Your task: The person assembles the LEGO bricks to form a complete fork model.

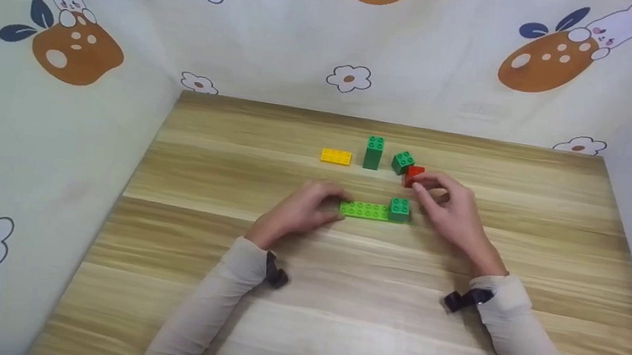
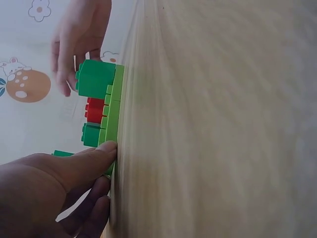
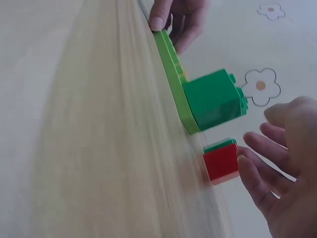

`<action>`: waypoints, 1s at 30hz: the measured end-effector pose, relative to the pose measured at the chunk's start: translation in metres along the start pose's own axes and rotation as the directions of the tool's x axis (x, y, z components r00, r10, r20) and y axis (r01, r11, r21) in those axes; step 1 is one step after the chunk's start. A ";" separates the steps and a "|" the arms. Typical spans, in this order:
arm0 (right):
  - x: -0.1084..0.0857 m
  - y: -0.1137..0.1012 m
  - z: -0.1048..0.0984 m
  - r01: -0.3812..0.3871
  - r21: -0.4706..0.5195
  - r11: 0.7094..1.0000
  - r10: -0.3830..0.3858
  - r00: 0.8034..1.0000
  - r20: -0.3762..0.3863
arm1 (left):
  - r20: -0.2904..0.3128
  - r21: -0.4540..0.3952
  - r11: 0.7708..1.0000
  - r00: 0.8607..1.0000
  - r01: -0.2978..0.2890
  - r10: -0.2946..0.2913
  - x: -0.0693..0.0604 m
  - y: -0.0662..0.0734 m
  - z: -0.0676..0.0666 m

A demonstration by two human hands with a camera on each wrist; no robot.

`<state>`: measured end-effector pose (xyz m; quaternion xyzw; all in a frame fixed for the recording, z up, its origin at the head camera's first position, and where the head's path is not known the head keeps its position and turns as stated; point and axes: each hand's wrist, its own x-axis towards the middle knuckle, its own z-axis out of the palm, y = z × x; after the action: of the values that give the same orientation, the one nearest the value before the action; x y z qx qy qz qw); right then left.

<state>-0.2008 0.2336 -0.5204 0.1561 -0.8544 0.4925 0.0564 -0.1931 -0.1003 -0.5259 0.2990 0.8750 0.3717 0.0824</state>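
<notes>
My left hand (image 1: 306, 207) holds the left end of a long light green building plate (image 1: 363, 210) lying on the table. In the left wrist view the thumb (image 2: 106, 146) presses along its near edge. A green brick (image 1: 399, 210) stands on the plate's right end. My right hand (image 1: 452, 211) is up beside a red brick (image 1: 414, 176) behind that end, thumb and fingers spread. In the right wrist view the fingertips (image 3: 242, 157) are close to the red brick; whether they touch it I cannot tell.
Behind the plate a yellow brick (image 1: 336, 156), a tall green stack (image 1: 373, 153) and another green brick (image 1: 403, 162) form a loose row. The last lies turned, close against the red brick. A patterned cloth (image 1: 272, 43) hangs around the wooden table (image 1: 215, 158).
</notes>
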 end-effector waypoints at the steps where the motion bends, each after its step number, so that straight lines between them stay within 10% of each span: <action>1: 0.001 0.002 -0.001 -0.003 0.014 1.000 0.003 1.000 -0.012 | 0.000 0.001 1.000 1.000 0.003 -0.003 0.000 0.000 0.000; 30: 0.009 0.014 -0.001 -0.057 0.036 0.998 0.057 0.998 -0.001 | -0.005 0.015 1.000 1.000 0.002 -0.002 0.003 0.003 0.002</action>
<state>-0.2138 0.2397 -0.5293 0.1322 -0.8495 0.5092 0.0404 -0.1931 -0.0959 -0.5246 0.2978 0.8783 0.3656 0.0781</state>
